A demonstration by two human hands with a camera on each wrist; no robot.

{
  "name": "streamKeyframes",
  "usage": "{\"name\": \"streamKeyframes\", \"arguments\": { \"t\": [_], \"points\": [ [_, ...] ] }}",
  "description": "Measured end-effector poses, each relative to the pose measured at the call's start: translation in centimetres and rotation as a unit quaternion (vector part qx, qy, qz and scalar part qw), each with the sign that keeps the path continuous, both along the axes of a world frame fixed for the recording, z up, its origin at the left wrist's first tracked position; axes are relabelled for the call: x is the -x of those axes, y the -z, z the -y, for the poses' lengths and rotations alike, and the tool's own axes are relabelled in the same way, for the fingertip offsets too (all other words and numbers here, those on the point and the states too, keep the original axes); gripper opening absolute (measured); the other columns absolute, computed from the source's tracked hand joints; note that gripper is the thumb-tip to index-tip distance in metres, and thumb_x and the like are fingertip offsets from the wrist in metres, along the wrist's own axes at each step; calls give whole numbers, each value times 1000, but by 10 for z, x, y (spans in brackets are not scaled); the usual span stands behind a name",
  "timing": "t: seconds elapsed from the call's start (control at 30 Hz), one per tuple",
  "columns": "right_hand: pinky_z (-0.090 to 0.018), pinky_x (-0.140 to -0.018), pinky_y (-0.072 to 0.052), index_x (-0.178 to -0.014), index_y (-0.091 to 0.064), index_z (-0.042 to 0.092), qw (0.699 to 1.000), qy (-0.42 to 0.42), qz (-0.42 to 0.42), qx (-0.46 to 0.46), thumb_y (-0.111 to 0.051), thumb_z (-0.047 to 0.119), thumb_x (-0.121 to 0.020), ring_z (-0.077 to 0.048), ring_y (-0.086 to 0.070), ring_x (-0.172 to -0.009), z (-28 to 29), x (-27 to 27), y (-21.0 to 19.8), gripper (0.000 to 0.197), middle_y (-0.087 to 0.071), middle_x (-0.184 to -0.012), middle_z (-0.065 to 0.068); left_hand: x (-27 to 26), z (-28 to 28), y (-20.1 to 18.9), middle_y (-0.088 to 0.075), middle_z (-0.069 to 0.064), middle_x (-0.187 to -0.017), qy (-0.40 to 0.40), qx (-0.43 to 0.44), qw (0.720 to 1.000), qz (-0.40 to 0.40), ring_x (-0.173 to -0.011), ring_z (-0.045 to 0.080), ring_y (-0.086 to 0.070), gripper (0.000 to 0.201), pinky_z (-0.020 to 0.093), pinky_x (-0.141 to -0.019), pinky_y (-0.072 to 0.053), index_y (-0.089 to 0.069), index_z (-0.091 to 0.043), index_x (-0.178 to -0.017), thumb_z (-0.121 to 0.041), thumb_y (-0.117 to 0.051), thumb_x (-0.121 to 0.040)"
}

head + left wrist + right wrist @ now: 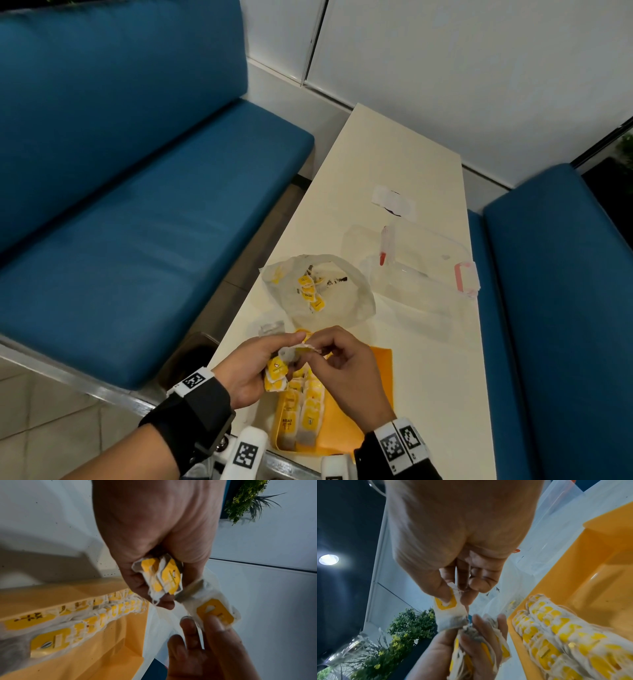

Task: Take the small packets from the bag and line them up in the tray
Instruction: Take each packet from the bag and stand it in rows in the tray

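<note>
My left hand (pixel 255 359) grips a small bunch of white packets with yellow tags (pixel 275 374) just above the near end of the orange tray (pixel 376 363). My right hand (pixel 330 349) pinches one packet (pixel 304 347) and holds it against the bunch. From the left wrist, the bunch (pixel 164 577) sits in the curled fingers, with the single packet (pixel 214 611) beside it. Two rows of packets (pixel 303 411) stand in the tray. The clear plastic bag (pixel 346 301) lies open behind the tray, with several packets (pixel 310 291) inside.
A clear plastic container with pink clasps (pixel 424 270) stands right of the bag. Farther back a white slip of paper (pixel 394 202) lies on the cream table (pixel 431 377). Blue benches (pixel 137 212) flank the table. A crumpled clear wrapper (pixel 270 327) lies near the table's left edge.
</note>
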State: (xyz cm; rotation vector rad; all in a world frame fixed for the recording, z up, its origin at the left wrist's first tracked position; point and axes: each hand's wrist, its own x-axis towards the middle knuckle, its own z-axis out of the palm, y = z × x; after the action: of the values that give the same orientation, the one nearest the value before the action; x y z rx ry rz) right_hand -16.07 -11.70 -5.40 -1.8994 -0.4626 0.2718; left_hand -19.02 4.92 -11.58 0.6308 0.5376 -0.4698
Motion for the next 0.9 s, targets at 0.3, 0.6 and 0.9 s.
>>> {"name": "streamKeyframes", "arguments": {
  "t": [0.3,0.6,0.9],
  "points": [
    [-35,-58,-50,-71,-61,18,959,-59,-131,243,-69,14,-71,-14,-60,-60,40,-14,14,8,-67,-68,-9,-4,-8,1,-72,16,-94,-22,-34,999,-24,-74,20,-71,37,24,-49,-56,-70,2,-113,-14,-81,-81],
    [-31,-66,-52,-73,-57,28,882,-161,-202,394,-64,21,-74,-15,-67,-77,46,10,44,10,-58,-73,11,-2,-2,4,-72,18,-104,-15,-58,998,-15,-76,20,-70,37,24,-55,-55,-71,3,-111,-15,-82,-81],
    [-22,-64,-43,-80,-53,32,872,-163,-167,431,-74,27,-74,-12,-54,-82,40,18,57,23,-61,-90,6,0,3,-1,-71,17,-93,-14,-69,997,-17,-71,20,-69,23,25,-50,-52,-71,1,-105,-11,-77,-86]
  ]
}}
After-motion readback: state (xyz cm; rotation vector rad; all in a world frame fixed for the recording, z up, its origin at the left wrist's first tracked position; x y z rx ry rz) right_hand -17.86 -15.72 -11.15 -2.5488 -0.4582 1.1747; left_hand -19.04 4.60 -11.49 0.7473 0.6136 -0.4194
